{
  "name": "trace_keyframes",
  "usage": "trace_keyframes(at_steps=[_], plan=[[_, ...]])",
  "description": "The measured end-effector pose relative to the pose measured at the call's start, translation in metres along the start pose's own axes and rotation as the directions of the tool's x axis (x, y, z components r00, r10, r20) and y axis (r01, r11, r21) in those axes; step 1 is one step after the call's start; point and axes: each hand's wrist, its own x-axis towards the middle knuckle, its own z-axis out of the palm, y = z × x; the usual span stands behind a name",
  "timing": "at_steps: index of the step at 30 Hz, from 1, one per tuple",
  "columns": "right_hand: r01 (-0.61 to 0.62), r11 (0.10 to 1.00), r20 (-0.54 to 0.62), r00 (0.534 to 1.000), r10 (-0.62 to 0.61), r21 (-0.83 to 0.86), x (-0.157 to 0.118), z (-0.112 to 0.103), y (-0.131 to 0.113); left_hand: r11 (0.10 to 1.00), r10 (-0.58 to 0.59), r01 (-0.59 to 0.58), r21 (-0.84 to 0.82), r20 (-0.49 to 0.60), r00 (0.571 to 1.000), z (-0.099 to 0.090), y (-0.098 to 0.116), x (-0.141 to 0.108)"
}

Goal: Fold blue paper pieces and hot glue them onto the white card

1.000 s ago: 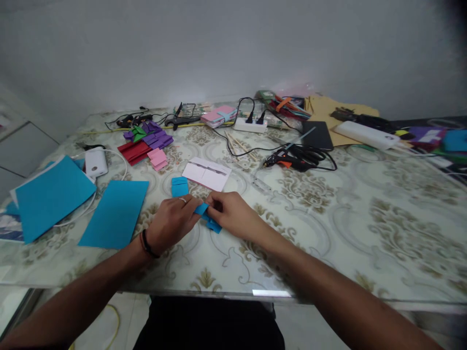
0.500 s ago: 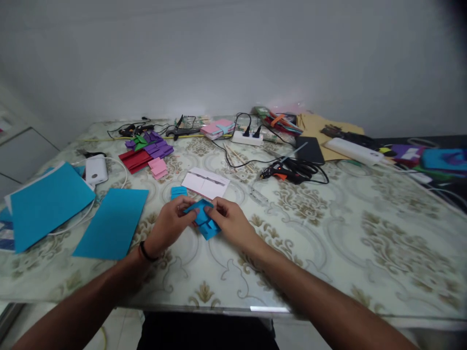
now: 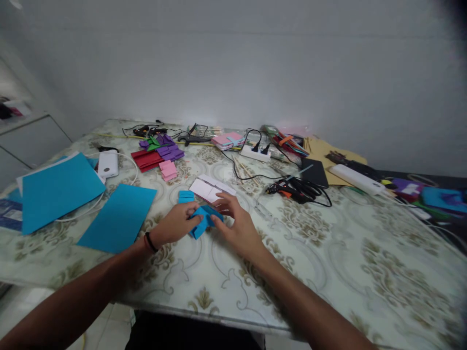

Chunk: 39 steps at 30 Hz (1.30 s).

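Between my hands is a small folded piece of blue paper [image 3: 205, 217], held just above the patterned tabletop [image 3: 226, 272]. My left hand [image 3: 177, 223] pinches its left side, thumb on top. On the right side, my right hand [image 3: 237, 221] has its thumb against the paper's near face, with the fingers curved behind the far edge. Beyond my left hand lies a small folded blue paper strip [image 3: 186, 196]. Past the paper I hold is a white card with a grey band [image 3: 209, 187], partly covered by my right fingers.
Large blue sheets [image 3: 62, 189] and a cut blue sheet [image 3: 118, 218] lie left, near a white power bank [image 3: 108, 164]. Folded red paper pieces [image 3: 146, 160] sit behind. A glue gun [image 3: 288, 188], its cable and a power strip [image 3: 255, 153] are at back right.
My right hand has opened out, its fingers lifting and spreading behind the paper. The blue paper has turned and folded up in my grip. The view has shifted slightly.
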Motion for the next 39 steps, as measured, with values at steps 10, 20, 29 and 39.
trace_keyframes(at_steps=[10,20,29,39], plan=[[0.092,0.991,0.222,0.973,-0.070,-0.093,0.002,-0.011,0.004,0.995,0.065,-0.073,0.072,0.101,0.993,-0.007,0.002,-0.002],[0.094,0.991,0.249,0.966,-0.068,-0.095,0.002,-0.015,0.005,0.989,0.124,-0.140,0.046,0.254,0.959,-0.014,0.004,-0.004],[0.109,0.993,0.315,0.945,-0.087,-0.052,0.002,-0.013,0.013,0.992,0.118,-0.129,0.012,0.334,0.935,-0.009,0.003,-0.006],[0.075,0.994,0.223,0.973,-0.056,-0.077,0.002,-0.018,0.004,0.992,0.126,-0.121,-0.034,0.241,0.962,-0.015,0.006,-0.001]])
